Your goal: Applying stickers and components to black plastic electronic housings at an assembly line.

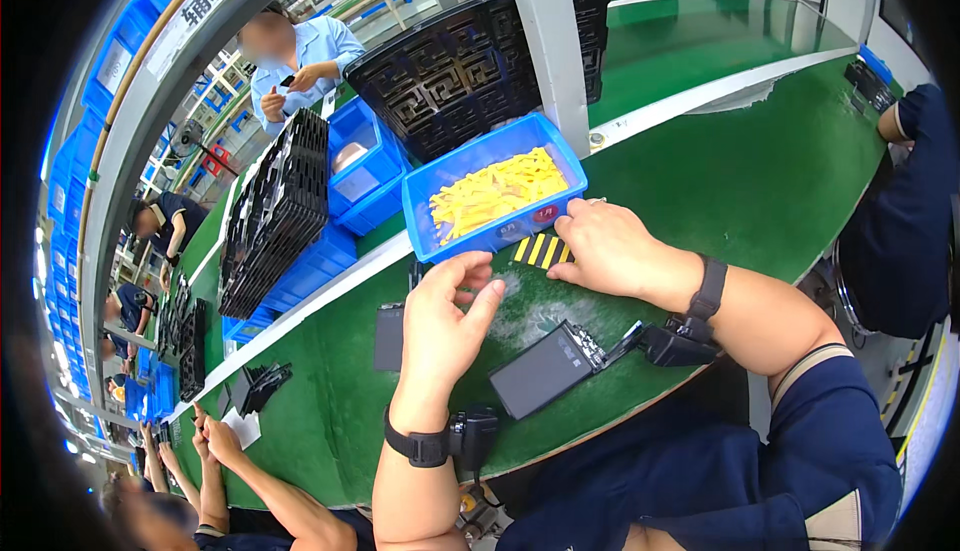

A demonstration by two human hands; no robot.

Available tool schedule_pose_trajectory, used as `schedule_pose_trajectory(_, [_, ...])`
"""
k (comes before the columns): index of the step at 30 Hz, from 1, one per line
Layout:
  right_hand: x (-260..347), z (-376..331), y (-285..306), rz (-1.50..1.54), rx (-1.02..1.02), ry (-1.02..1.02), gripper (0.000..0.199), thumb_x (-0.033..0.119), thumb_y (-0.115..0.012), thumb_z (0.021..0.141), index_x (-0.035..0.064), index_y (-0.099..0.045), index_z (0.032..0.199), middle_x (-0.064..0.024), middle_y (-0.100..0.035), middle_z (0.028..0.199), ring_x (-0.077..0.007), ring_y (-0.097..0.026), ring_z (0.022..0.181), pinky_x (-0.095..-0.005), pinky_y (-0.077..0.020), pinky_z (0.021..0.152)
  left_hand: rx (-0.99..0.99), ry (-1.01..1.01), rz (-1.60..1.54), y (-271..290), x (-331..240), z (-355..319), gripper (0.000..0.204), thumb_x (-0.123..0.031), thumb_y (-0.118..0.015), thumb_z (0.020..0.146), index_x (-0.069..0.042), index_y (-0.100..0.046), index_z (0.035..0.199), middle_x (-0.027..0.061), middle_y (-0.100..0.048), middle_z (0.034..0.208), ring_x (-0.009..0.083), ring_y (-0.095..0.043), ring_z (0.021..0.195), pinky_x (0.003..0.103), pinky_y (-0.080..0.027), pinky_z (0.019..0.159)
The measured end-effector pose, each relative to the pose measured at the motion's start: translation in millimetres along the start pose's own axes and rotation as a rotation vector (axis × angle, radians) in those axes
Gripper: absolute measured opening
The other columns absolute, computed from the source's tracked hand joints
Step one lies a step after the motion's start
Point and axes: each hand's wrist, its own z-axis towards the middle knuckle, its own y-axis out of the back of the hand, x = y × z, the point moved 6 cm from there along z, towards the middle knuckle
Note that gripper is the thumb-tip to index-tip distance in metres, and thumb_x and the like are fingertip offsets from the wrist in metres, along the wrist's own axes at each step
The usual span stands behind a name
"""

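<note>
Picking step: your right hand lies flat, fingers together, on yellow strips at 12 o'clock; left hand loosely apart, empty. Next, pinch one strip for the black module.

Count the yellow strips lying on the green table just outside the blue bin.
3. The yellow strips lie side by side on the green table, just below the blue bin, at the right hand fingertips. More may be hidden under that hand.
</note>
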Motion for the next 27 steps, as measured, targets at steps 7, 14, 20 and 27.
schedule_pose_trajectory(7, [-17.2, 0.7, 7.1, 0.011, 0.059, 0.173, 0.014, 0.007, -0.059, 0.066, 0.0039, -0.063, 0.080, -0.0129, -0.058, 0.082, -0.0312, -0.057, 0.086, -0.0409, -0.0458, 0.077, -0.037, -0.034, 0.042, 0.2, 25.5, 4.3, 0.043, -0.010, -0.066, 0.075, -0.004, -0.056, 0.116, 0.0129, -0.059, 0.110, 0.0215, -0.058, 0.097, 0.030, -0.048, 0.076])
schedule_pose_trajectory(14, [20.0, -5.2, -2.9, 0.145, -0.025, 0.422, 0.025, 0.008, -0.062, 0.067, 0.0028, -0.063, 0.092, -0.0116, -0.060, 0.089, -0.0280, -0.056, 0.090, -0.0382, -0.0450, 0.081, 0.066, -0.043, 0.001, -11.3, 17.6, 3.0, 0.049, -0.006, -0.064, 0.076, -0.005, -0.052, 0.123, 0.0128, -0.056, 0.116, 0.0206, -0.055, 0.106, 0.031, -0.048, 0.082])
schedule_pose_trajectory(20, [1.8, -5.4, 10.6, 0.179, 0.069, 0.441, 0.021, 0.006, -0.062, 0.065, 0.0031, -0.065, 0.086, -0.0118, -0.060, 0.089, -0.0292, -0.056, 0.090, -0.0382, -0.0447, 0.082, 0.075, -0.047, 0.002, -6.7, 14.3, 1.1, 0.037, -0.004, -0.063, 0.076, -0.003, -0.058, 0.113, 0.0113, -0.061, 0.105, 0.0187, -0.059, 0.095, 0.029, -0.049, 0.077])
schedule_pose_trajectory(27, [-44.6, -2.2, 16.2, -0.141, 0.070, -0.167, 0.041, 0.037, -0.072, 0.067, 0.0007, -0.064, 0.085, -0.0144, -0.058, 0.086, -0.0309, -0.057, 0.088, -0.0387, -0.0464, 0.080, 0.063, -0.061, 0.058, -5.5, 12.9, -0.9, 0.035, -0.003, -0.062, 0.076, -0.002, -0.059, 0.111, 0.0113, -0.062, 0.102, 0.0176, -0.060, 0.093, 0.028, -0.049, 0.075])
